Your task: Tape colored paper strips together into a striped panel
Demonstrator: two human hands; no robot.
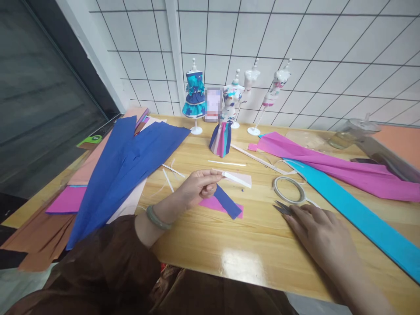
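My left hand [204,183] is closed in a pinch on one end of a narrow white strip [239,180], held above the table. A pale pink paper piece [246,178] shows just behind the strip. Below that hand lie a small blue paper strip [229,202] and a magenta paper strip [211,204], crossing each other. My right hand [323,234] rests low over the table, fingers closed about a pair of scissors [281,207]; only the blades show, pointing left. Just beyond the fingers a roll of tape [303,192] lies flat.
Several small dress forms [235,94] stand at the back, one wearing a blue dress [194,94] and one a striped skirt [221,140]. Large blue paper [121,166] covers the left. Magenta paper [328,164] and turquoise paper [348,205] spread right, near a lidded glass [343,139].
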